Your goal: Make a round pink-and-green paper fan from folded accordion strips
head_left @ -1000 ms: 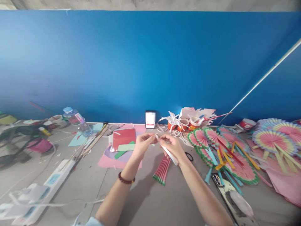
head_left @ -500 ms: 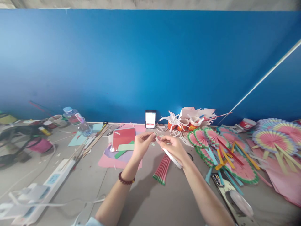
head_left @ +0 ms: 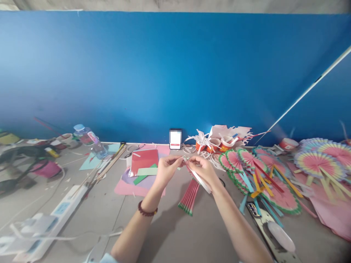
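My left hand (head_left: 167, 168) and my right hand (head_left: 203, 170) meet above the grey table, fingertips pinched together on the upper end of a thin white strip (head_left: 200, 180). The strip runs down and to the right along my right palm. Just below my hands a folded pink paper fan with green tips (head_left: 189, 196) lies flat on the table. A dark bead bracelet sits on my left wrist.
Red, green, purple and pink paper sheets (head_left: 142, 164) lie left of my hands. Finished pink-and-green paper fans (head_left: 257, 175) cover the right side. Tape rolls (head_left: 216, 144) and a small white device (head_left: 175, 139) stand by the blue wall. A power strip (head_left: 63, 206) and bottles (head_left: 90, 140) are on the left.
My hands have shifted slightly and stay pinched on the strip's top end; the strip's lower part now angles a little differently along my right hand.
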